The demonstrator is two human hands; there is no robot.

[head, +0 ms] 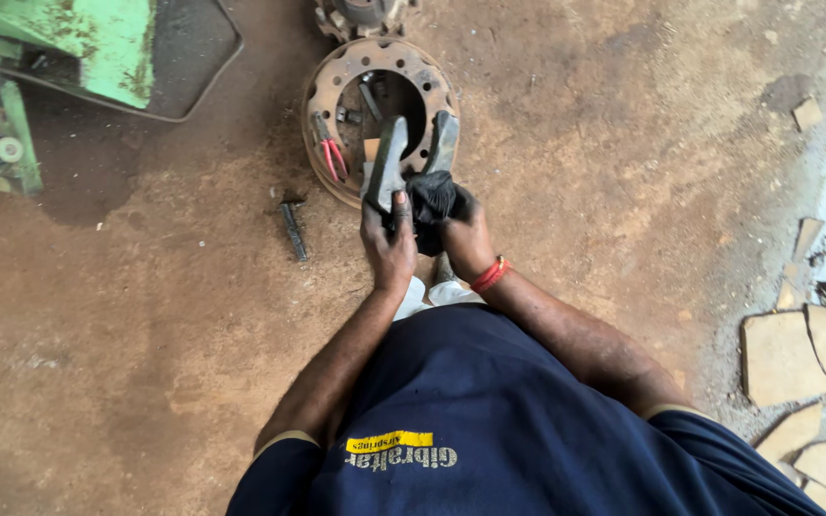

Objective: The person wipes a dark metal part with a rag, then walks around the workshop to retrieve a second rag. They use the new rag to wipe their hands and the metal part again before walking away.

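My left hand [386,250] grips a dark curved metal part [386,162], thumb pressed along its face, while my right hand [463,239] presses a black rag [432,199] against it. Just beyond them a rusty round drum [322,91] lies on the dirt floor [145,334] (red-handled pliers [330,155] rest inside it). A dark bolt [293,229] lies to its left.

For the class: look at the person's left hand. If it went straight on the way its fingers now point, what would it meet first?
The left hand points up the picture along the dark metal part it grips. Beyond that, it would probably meet the rusty round drum on the ground, perhaps the red-handled pliers inside; depth is unclear.
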